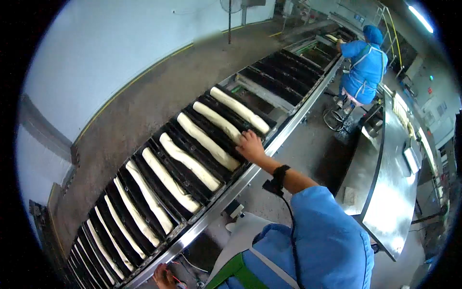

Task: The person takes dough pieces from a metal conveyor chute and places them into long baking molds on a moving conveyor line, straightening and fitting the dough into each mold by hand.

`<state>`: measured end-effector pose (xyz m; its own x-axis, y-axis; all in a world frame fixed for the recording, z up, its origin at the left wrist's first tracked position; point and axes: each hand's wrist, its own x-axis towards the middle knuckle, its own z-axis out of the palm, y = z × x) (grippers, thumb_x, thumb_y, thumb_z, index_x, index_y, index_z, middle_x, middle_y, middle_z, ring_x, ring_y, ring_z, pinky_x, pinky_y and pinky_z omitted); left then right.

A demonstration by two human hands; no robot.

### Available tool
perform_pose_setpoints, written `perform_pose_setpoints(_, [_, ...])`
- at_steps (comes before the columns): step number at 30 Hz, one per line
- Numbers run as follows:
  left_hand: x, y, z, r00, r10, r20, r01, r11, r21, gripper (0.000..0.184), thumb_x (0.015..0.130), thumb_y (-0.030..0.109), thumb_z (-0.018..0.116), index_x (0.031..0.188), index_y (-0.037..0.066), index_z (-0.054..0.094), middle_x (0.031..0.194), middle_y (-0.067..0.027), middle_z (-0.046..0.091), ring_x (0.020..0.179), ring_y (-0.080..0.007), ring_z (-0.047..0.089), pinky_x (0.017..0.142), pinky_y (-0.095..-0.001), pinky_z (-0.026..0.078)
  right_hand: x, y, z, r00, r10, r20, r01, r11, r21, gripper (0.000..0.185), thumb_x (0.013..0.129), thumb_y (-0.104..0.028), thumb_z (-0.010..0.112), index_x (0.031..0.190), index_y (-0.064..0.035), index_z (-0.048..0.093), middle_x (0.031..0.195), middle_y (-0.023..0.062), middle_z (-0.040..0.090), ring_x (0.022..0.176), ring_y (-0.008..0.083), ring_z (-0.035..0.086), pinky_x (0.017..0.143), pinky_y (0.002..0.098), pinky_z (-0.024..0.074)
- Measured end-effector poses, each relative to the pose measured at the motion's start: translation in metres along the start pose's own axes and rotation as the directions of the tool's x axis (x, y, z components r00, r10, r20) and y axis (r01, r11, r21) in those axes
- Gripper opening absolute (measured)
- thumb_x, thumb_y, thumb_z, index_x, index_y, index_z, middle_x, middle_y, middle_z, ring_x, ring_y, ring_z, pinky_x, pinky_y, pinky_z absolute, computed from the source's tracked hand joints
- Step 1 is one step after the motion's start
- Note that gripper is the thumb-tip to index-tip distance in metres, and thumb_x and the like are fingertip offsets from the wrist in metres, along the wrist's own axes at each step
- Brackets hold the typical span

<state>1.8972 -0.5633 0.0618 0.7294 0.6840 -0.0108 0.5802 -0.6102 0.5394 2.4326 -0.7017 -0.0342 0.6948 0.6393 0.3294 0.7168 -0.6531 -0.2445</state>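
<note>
Long pale dough strips lie in black trough-like trays along a metal conveyor. My right hand rests on the near end of one dough strip, its fingers spread over the dough. Another dough strip lies just beyond it, and a further one lies on the nearer side. Low in the view, my left hand is beside the conveyor's metal rail; its fingers are partly cut off and too unclear to read.
A co-worker in blue sits at the conveyor's far end, one hand over a tray. Steel tables stand on the right. Dark trays without visible dough lie farther along the conveyor. A fan stand is near the wall.
</note>
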Motion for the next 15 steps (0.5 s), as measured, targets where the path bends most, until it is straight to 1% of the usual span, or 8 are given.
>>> perform_pose_setpoints(1, [0.002,-0.001,0.006,0.991,-0.131,0.034,0.136,0.962,-0.238,0.035,0.085,0.015,0.043,0.116,0.0,0.041,0.111,-0.0208,0.044,0.095,-0.0298,0.047,0.079,-0.0351,0.039,-0.004,-0.003,-0.001,1.0,0.016,0.015,-0.017,1.0,0.024,0.046,0.071,-0.03,0.057,0.108,-0.0047,0.044,0.115,0.013,0.04,0.112,0.0316,0.033,0.086,0.0433,0.0323])
perform_pose_setpoints(2, [0.001,-0.001,0.003,0.939,-0.307,0.154,0.329,0.932,-0.152,0.036,0.085,0.016,0.043,0.118,0.0,0.038,0.114,-0.0204,0.042,0.095,-0.0289,0.047,0.08,-0.0341,0.039,-0.008,-0.004,-0.003,0.999,0.032,0.032,-0.034,0.998,0.048,0.046,0.072,-0.029,0.056,0.109,-0.0048,0.043,0.117,0.0135,0.039,0.114,0.0314,0.031,0.087,0.0434,0.0314])
perform_pose_setpoints(5, [-0.007,-0.036,0.021,0.999,-0.001,0.033,0.006,0.988,-0.157,0.035,0.086,0.015,0.042,0.117,-0.001,0.039,0.111,-0.0199,0.045,0.093,-0.0281,0.049,0.078,-0.0338,0.039,-0.018,-0.002,-0.002,0.999,-0.02,-0.039,0.022,0.999,0.044,0.045,0.077,-0.031,0.052,0.111,-0.0045,0.04,0.119,0.0135,0.037,0.114,0.0318,0.03,0.089,0.043,0.03])
perform_pose_setpoints(10, [-0.023,-0.043,0.032,0.989,-0.147,0.021,0.148,0.988,-0.038,0.037,0.086,0.017,0.042,0.118,0.001,0.039,0.109,-0.0181,0.049,0.101,-0.0291,0.046,0.085,-0.0338,0.036,-0.015,-0.01,-0.009,0.998,-0.05,-0.044,0.055,0.991,0.125,0.044,0.078,-0.031,0.051,0.111,-0.0042,0.04,0.119,0.0145,0.036,0.115,0.0329,0.028,0.089,0.0441,0.029])
perform_pose_setpoints(12, [-0.031,-0.038,0.034,0.985,-0.16,0.063,0.161,0.987,-0.007,0.044,0.084,0.016,0.044,0.125,0.004,0.031,0.122,-0.0169,0.038,0.11,-0.0284,0.039,0.094,-0.0357,0.029,-0.019,-0.015,0.001,0.987,-0.101,-0.124,0.116,0.986,0.117,0.046,0.077,-0.031,0.051,0.112,-0.0033,0.039,0.117,0.016,0.038,0.113,0.0344,0.031,0.089,0.0451,0.029])
perform_pose_setpoints(13, [-0.023,-0.019,0.041,0.955,-0.291,-0.055,0.269,0.931,-0.247,0.036,0.077,0.01,0.048,0.112,0.004,0.042,0.112,-0.0148,0.044,0.104,-0.0293,0.04,0.09,-0.0365,0.03,-0.014,-0.014,0.003,0.991,-0.112,0.079,0.095,0.976,0.194,0.049,0.076,-0.028,0.053,0.114,-0.0019,0.037,0.115,0.0164,0.04,0.107,0.0346,0.036,0.087,0.0447,0.0308])
perform_pose_setpoints(14, [-0.035,0.001,0.034,0.943,-0.31,-0.124,0.29,0.944,-0.156,0.033,0.072,0.007,0.051,0.105,0.004,0.049,0.107,-0.0134,0.048,0.099,-0.0299,0.042,0.088,-0.0366,0.031,-0.017,-0.024,0.007,0.976,-0.212,-0.047,0.217,0.947,0.236,0.05,0.074,-0.024,0.053,0.115,-0.0006,0.035,0.113,0.0163,0.042,0.1,0.0342,0.042,0.083,0.0433,0.0338])
perform_pose_setpoints(15, [-0.04,0.053,0.015,0.925,-0.327,-0.192,0.32,0.945,-0.067,0.031,0.066,0.004,0.055,0.097,0.004,0.055,0.102,-0.012,0.051,0.094,-0.0306,0.044,0.085,-0.0367,0.032,-0.009,-0.048,0.014,0.979,-0.192,0.07,0.188,0.98,0.059,0.047,0.071,-0.018,0.056,0.113,-0.0057,0.04,0.112,0.0154,0.045,0.104,0.0334,0.04,0.086,0.0431,0.0307])
